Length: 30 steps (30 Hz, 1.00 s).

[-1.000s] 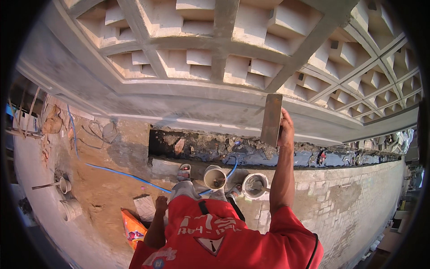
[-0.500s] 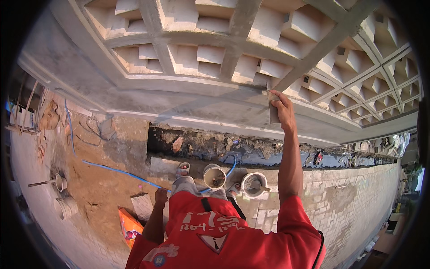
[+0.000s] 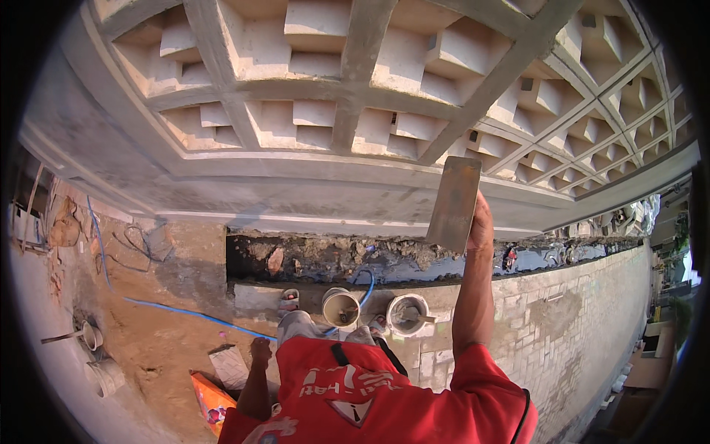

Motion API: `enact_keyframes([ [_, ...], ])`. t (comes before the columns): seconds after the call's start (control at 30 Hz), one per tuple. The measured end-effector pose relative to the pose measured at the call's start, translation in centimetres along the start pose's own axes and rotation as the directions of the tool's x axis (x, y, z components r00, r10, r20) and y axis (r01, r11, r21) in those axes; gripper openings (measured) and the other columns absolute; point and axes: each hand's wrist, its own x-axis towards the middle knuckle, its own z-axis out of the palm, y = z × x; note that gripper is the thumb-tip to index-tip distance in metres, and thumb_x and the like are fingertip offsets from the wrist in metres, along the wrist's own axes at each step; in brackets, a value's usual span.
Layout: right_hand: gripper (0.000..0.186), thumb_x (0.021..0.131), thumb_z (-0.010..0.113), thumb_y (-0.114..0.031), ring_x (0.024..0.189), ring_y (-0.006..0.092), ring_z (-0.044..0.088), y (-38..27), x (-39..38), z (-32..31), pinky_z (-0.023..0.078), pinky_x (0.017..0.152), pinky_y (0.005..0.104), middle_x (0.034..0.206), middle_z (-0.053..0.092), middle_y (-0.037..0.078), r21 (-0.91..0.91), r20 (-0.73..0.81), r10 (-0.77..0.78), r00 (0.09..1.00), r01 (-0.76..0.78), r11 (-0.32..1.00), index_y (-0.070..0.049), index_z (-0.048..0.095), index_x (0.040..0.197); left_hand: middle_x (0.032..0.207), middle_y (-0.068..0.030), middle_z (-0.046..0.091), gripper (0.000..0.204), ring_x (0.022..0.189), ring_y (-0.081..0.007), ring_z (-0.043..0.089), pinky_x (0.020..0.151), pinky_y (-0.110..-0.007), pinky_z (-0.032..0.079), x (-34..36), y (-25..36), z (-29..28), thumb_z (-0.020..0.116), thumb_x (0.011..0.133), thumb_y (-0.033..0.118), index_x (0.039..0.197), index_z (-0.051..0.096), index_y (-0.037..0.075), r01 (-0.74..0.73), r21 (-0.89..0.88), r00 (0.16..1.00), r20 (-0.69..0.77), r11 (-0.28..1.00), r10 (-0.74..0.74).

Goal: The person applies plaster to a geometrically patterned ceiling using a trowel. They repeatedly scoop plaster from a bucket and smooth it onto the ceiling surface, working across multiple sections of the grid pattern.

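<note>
My right hand (image 3: 481,220) is raised in front of the concrete wall, gripping a flat rectangular steel trowel (image 3: 452,205) from behind, its broad face toward the camera. The trowel's upper end is just below a grid of recessed pale decorative blocks (image 3: 314,111) framed by grey mortar strips. A smooth grey concrete band (image 3: 296,189) runs under the grid. My left hand (image 3: 260,351) hangs low beside my left hip, its fingers too small and indistinct to read. Two buckets stand by my sandalled feet: one pale (image 3: 340,311), one white with grey material and a tool in it (image 3: 407,314).
A muddy trench (image 3: 310,255) follows the wall's foot. A blue hose (image 3: 185,313) crosses sandy ground. An orange sack (image 3: 207,399) lies at lower left, and more buckets (image 3: 105,376) stand farther left. A paved strip (image 3: 547,325) stretches to the right.
The trowel was turned nearly edge-on half a second ago and now shows its broad face again, a little lower. The whole view has shifted slightly, with the wall lower in it.
</note>
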Motion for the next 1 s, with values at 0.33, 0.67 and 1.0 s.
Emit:
enact_keyframes([
  [0.33, 0.053, 0.080, 0.055, -0.008, 0.096, 0.0149, 0.055, 1.2, 2.5, -1.0, 0.043, 0.086, 0.0274, 0.113, 0.055, 0.009, -0.483, -0.106, -0.351, 0.930, 0.261, 0.836, 0.003, 0.040, 0.130, 0.089, -0.0109, 0.061, 0.029, 0.088, -0.0268, 0.057, 0.074, -0.037, 0.048, 3.0, -3.3, 3.1, 0.071, 0.053, 0.015, 0.079, 0.062, 0.007, -0.429, 0.600, 0.889, 0.148, 0.675, 0.434],
  [0.67, 0.045, 0.076, 0.052, -0.006, 0.097, 0.0188, 0.056, 2.4, 3.8, 1.5, 0.044, 0.084, 0.0292, 0.110, 0.059, 0.017, -0.794, -0.237, -0.496, 0.835, 0.128, 0.594, 0.001, 0.052, 0.121, 0.077, -0.0069, 0.056, 0.010, 0.061, -0.0230, 0.059, 0.052, -0.037, 0.050, 0.8, -4.0, 1.4, 0.056, 0.078, 0.015, 0.085, 0.057, 0.008, -0.051, -0.094, 0.998, -0.040, 0.994, 0.048],
  [1.0, 0.045, 0.076, 0.054, -0.009, 0.092, 0.0192, 0.057, 2.5, 6.4, 2.5, 0.044, 0.080, 0.0294, 0.107, 0.060, 0.018, -0.686, -0.381, -0.591, 0.711, 0.211, 0.696, 0.002, 0.053, 0.120, 0.075, -0.0083, 0.053, 0.013, 0.050, -0.0231, 0.055, 0.041, -0.030, 0.045, -4.7, -0.7, -0.6, 0.052, 0.081, 0.014, 0.091, 0.057, 0.007, 0.034, -0.188, 0.996, -0.078, 0.982, -0.049],
])
